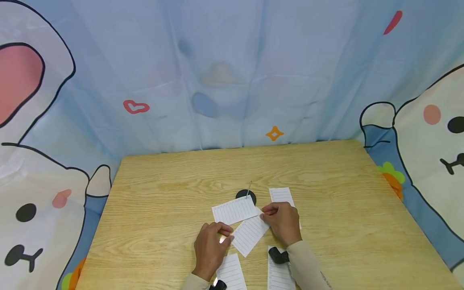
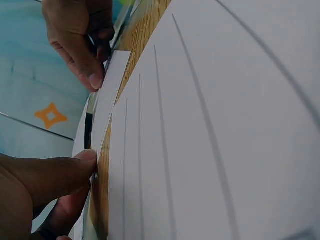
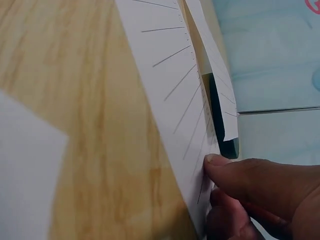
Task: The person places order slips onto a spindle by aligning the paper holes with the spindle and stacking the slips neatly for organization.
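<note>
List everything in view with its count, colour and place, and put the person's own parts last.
Table: 1, light wood, lower half of the head view.
Backdrop: count unclear, mostly light blue with cartoon prints, behind and beside the table.
Round base: 1, black, on the table.
Thin rod: 1, greyish, upright over the base.
Lined papers: 5, white; middle paper, one overlapping the base, one right of the base, two nearest the wearer.
Wrist cameras: 2, black, one per wrist.
Sleeves: 2, beige, on the forearms.
Left hand: 1, bare, holding the middle paper's left corner.
Right hand: 1, bare, holding its upper right end.
</note>
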`<act>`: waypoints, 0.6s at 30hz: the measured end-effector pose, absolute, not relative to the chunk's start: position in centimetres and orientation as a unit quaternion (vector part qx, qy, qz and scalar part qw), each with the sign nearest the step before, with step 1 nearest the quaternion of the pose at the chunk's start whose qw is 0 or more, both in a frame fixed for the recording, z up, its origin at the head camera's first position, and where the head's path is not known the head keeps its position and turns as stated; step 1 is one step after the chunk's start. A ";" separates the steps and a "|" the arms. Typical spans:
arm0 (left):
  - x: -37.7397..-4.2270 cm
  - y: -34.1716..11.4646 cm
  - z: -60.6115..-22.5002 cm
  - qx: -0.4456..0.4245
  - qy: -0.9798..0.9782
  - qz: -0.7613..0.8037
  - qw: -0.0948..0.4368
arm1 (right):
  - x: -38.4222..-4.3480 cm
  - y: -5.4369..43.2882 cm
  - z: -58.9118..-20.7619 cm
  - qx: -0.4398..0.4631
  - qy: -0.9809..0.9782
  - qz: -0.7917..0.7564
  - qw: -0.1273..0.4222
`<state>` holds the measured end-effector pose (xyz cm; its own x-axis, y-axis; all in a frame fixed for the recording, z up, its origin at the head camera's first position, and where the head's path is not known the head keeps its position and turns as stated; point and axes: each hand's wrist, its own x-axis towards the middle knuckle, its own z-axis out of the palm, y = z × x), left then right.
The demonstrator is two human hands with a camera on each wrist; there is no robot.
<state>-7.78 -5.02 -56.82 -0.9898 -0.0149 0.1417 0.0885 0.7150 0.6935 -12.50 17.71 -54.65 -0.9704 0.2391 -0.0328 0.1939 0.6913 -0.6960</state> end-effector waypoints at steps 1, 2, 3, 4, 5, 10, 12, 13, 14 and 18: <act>-7.8 -5.0 -56.8 -0.019 -0.924 -0.376 0.067 | -12.5 17.6 -54.5 -0.119 -0.921 0.370 0.028; -7.8 -5.0 -56.8 -0.019 -0.924 -0.376 0.066 | -12.5 17.6 -54.4 -0.120 -0.922 0.366 0.026; -7.9 -5.0 -56.7 -0.018 -0.924 -0.376 0.063 | -12.5 17.6 -54.3 -0.122 -0.923 0.363 0.023; -7.9 -5.0 -56.7 -0.017 -0.924 -0.376 0.061 | -12.6 17.5 -54.2 -0.124 -0.924 0.361 0.020; -7.9 -5.0 -56.7 -0.016 -0.925 -0.375 0.060 | -12.6 17.5 -54.1 -0.126 -0.925 0.359 0.018; -8.0 -4.9 -56.5 -0.014 -0.924 -0.378 0.053 | -12.7 17.5 -53.8 -0.134 -0.921 0.365 0.005; -8.0 -4.9 -56.5 -0.013 -0.924 -0.380 0.049 | -12.7 17.5 -53.8 -0.136 -0.920 0.368 0.000; -8.0 -5.0 -56.5 -0.013 -0.924 -0.380 0.049 | -12.7 17.5 -53.7 -0.137 -0.919 0.369 -0.002; -8.0 -5.0 -56.5 -0.014 -0.923 -0.381 0.049 | -12.7 17.6 -53.7 -0.138 -0.919 0.370 -0.005; -7.9 -5.0 -56.5 -0.020 -0.923 -0.380 0.051 | -12.6 17.7 -53.8 -0.138 -0.919 0.370 -0.015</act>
<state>-7.92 -5.02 -56.52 -0.9941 -0.0025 0.1085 0.0746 0.7108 0.6994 -12.57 17.68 -53.75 -0.9614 0.2421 -0.1305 0.2650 0.6878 -0.6758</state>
